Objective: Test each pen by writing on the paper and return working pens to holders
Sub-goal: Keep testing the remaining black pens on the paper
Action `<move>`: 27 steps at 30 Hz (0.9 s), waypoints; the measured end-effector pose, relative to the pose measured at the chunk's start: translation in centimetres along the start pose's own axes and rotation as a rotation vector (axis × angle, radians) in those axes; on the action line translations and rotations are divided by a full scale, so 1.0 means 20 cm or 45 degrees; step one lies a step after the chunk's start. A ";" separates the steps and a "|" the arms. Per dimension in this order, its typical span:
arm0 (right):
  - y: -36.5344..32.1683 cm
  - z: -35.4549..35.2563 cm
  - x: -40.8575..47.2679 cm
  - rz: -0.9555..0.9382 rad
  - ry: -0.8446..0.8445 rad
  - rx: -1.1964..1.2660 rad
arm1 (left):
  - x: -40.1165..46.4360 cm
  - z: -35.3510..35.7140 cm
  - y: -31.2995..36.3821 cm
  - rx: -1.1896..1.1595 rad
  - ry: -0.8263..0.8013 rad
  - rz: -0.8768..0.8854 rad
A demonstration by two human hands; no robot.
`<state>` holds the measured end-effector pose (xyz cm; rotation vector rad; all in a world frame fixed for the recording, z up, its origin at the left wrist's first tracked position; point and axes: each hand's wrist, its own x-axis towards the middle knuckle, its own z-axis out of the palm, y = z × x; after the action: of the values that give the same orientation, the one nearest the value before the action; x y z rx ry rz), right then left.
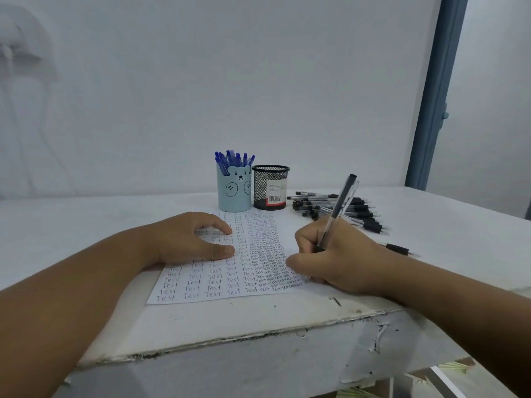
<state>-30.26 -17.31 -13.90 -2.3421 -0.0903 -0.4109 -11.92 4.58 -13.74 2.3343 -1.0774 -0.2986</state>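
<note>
Head cam view, going left to right with the paper (227, 271) as my reference point. Left hand (186, 239) lies flat on the sheet's upper-left part, fingers relaxed and a bit spread, thumb stretched out toward the middle. Pretty sure it's just there to pin the sheet so it doesn't slide while the other hand writes. The page itself is almost full, rows and rows of "Test", getting really cramped toward its right side.

Behind the paper's far edge stands a light blue bear holder (234, 189) stuffed with blue pens (234, 160), and right beside that a black mesh holder (270, 187) with a barcode label. Can't see any pens poking out of the mesh one, so I'd guess the black ones are meant for it.

At the paper's right edge, the right hand (336, 257) has its fingers curled tight around a black pen (334, 216), normal writing grip, back end tilted up and away. The tip is hidden behind the fingers, so I can't tell if it's actually touching the sheet, but this looks like mid-test.

Beyond the paper's right side there's a pile of black pens (339, 208) lying on the table (287, 314), plus one stray pen (398, 249) apart from the pile, just past the writing wrist. That stray one could get bumped. Also a small dark screw or nail (335, 301) near the paper's bottom right corner.
</note>
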 end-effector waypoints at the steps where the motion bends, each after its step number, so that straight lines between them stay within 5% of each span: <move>1: 0.00 0.00 0.00 0.007 -0.015 0.013 | 0.00 0.00 0.00 0.006 0.000 -0.007; 27: 0.02 0.00 0.01 -0.057 0.000 -0.005 | 0.00 0.00 0.00 0.013 -0.016 0.007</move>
<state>-30.07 -17.64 -14.17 -2.3475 -0.1423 -0.4334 -11.94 4.55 -13.72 2.3409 -1.0936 -0.3068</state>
